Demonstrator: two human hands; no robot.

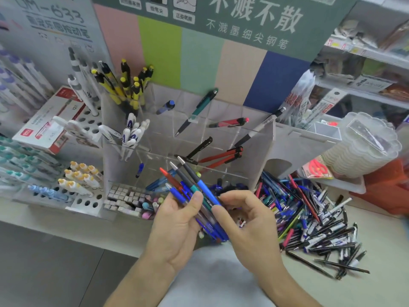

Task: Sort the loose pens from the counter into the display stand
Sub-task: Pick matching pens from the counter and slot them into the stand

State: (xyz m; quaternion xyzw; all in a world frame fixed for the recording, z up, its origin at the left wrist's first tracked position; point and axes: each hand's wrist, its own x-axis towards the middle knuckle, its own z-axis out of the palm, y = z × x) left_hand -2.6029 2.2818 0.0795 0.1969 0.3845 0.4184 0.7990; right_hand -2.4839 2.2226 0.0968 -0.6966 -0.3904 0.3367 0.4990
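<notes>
My pale bench (376, 244) carries the clear display stand (261, 138), with a heap of loose pens (314, 220) just beside it.

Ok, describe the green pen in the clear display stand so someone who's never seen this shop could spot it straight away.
Find the clear display stand in front of the striped backboard. In its back row, near the middle, a single teal-green pen leans up to the right, clicker end uppermost. It is the only green-bodied pen standing there; its neighbours are a short blue one to the left and red ones to the right.
</notes>
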